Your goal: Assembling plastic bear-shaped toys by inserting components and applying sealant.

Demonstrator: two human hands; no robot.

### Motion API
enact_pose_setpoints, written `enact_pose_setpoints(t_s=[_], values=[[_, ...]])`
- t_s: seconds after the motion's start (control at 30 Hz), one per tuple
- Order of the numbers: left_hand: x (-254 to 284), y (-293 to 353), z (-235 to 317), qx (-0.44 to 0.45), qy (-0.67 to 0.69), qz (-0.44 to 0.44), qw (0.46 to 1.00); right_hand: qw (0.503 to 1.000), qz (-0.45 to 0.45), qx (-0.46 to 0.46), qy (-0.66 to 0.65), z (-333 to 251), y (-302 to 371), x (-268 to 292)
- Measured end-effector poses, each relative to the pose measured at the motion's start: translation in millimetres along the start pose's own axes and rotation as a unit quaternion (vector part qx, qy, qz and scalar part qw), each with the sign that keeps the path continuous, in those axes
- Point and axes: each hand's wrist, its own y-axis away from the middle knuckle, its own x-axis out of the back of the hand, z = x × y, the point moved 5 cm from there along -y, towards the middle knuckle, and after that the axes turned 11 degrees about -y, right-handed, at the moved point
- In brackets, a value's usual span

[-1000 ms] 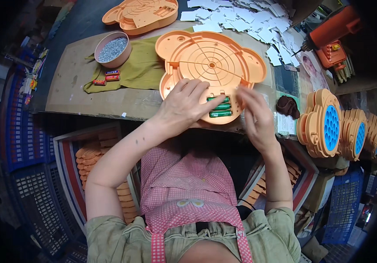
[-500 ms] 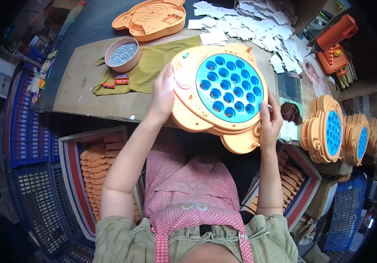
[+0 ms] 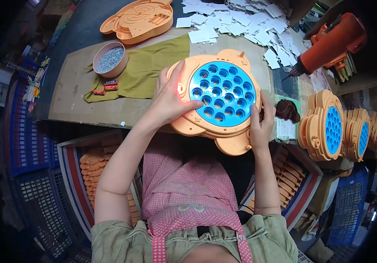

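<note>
Between my hands is an orange plastic toy housing with a blue holed disc (image 3: 222, 93), tilted at the table's front edge. My left hand (image 3: 169, 101) grips its left side, the thumb lying across the disc's edge. Red light glows on the housing beside that palm. My right hand (image 3: 262, 120) holds the right side, thumb on the front and fingers around the rim. The housing's underside is hidden.
A bowl of small metal screws (image 3: 110, 60) and red batteries (image 3: 111, 85) rest on an olive cloth (image 3: 153, 57). Behind lie an orange shell (image 3: 139, 21) and white cards (image 3: 241, 19). At right are an orange-red power tool (image 3: 333, 44) and a row of similar toys (image 3: 324, 126).
The toy has shifted slightly left and down. My left hand has slid further over its front, thumb now on the disc, and a red glow has appeared. The power tool at right has swung.
</note>
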Motion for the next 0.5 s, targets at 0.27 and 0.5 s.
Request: enact_pose_setpoints(t_s=[0.27, 0.5], values=[[11.8, -31.9, 2.5, 0.016, -0.092, -0.083, 0.992, 1.0, -0.001, -0.003, 0.017, -2.9, -2.7, 2.4], [-3.2, -52.6, -28.5, 0.039, 0.187, 0.069, 0.979, 1.0, 0.007, -0.006, -0.01, -5.4, -5.5, -1.4]])
